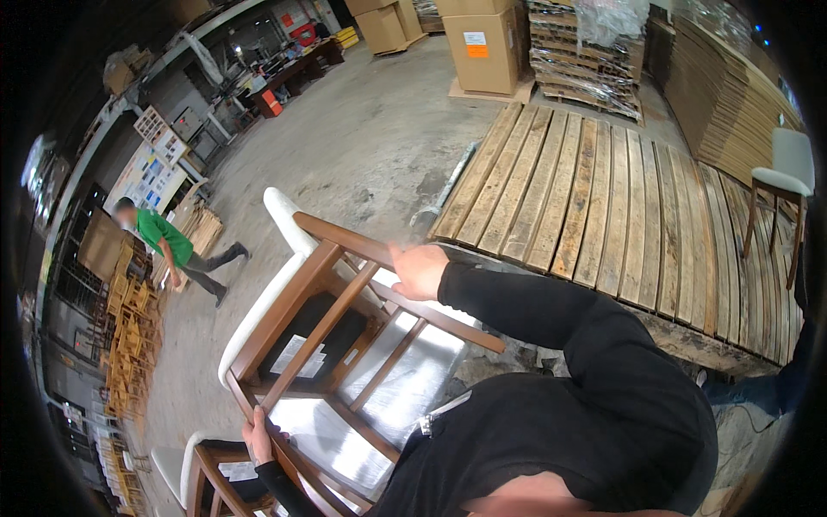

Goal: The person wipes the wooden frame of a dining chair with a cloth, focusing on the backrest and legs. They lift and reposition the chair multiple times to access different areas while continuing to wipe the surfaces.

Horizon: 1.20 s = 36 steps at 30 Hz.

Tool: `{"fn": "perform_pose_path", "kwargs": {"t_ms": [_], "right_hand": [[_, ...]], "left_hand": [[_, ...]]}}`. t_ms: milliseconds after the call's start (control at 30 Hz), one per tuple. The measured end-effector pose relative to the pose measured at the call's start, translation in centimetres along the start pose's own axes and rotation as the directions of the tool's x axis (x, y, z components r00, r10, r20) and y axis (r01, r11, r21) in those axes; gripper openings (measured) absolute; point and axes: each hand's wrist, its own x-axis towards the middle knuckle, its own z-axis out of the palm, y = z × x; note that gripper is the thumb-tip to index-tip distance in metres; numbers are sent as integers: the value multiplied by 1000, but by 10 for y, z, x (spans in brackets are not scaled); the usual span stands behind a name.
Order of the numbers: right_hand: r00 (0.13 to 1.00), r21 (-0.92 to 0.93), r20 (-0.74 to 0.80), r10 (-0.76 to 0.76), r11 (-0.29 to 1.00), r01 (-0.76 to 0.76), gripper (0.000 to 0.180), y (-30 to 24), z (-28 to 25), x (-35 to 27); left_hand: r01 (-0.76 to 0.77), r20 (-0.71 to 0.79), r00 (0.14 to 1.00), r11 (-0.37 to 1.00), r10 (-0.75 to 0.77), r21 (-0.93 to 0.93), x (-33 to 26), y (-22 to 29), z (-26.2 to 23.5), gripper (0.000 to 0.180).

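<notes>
A: Since the listing runs from largest to smallest, what comes first?

B: Item one, the wooden platform (pixel 603 198): long bare planks laid side by side, filling the right half of the view above the concrete floor (pixel 362 138). Stacked flat cardboard (pixel 732 103) leans along its far edge, likely kept there off the floor.

A: And the piece being handled?

B: Item two, a dark wooden chair (pixel 336 345) with a pale padded seat and back, tipped over so its legs and cross rails face upward. It lies in front of the person's chest, left of the platform, probably turned this way to expose the underside, where a paper label shows.

A: Who holds it, and how?

B: The right hand (pixel 419 270) rests on an upper rail, fingers curled over the wood with the thumb raised. The left hand (pixel 257 435) closes around a lower leg, fingers wrapped tight. Two grips well apart would keep the tipped frame steady.

A: Smaller entries?

B: Another chair (pixel 780 202) stands upright on the platform at far right. A third chair (pixel 207 474) sits low at the left. Large boxes (pixel 482 43) stand at the back. A co-worker in a green shirt (pixel 164 237) walks at the left beside stacked wooden parts (pixel 129 345).
</notes>
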Motion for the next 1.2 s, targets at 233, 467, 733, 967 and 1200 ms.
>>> {"fn": "perform_pose_path", "kwargs": {"t_ms": [233, 467, 733, 967, 1200], "right_hand": [[993, -13, 113, 40, 999, -39, 87, -3, -11, 3], [1000, 9, 21, 13, 1000, -13, 64, 2, -3, 3], [1000, 27, -4, -8, 1000, 8, 65, 4, 3, 8], [1000, 14, 28, 9, 1000, -9, 62, 3, 2, 11], [1000, 36, -3, -7, 999, 7, 62, 4, 5, 16]], "left_hand": [[15, 14, 1000, 1000, -15, -10, -6, 10, 3, 51], [-16, 26, 1000, 1000, 16, 6, 3, 1, 1, 55], [54, -14, 998, 997, -53, 49, 11, -7, -1, 61], [-47, 30, 998, 999, 46, 27, 15, -6, 1, 62], [8, 15, 1000, 1000, -8, 16, 11, 3, 3, 53]]}}
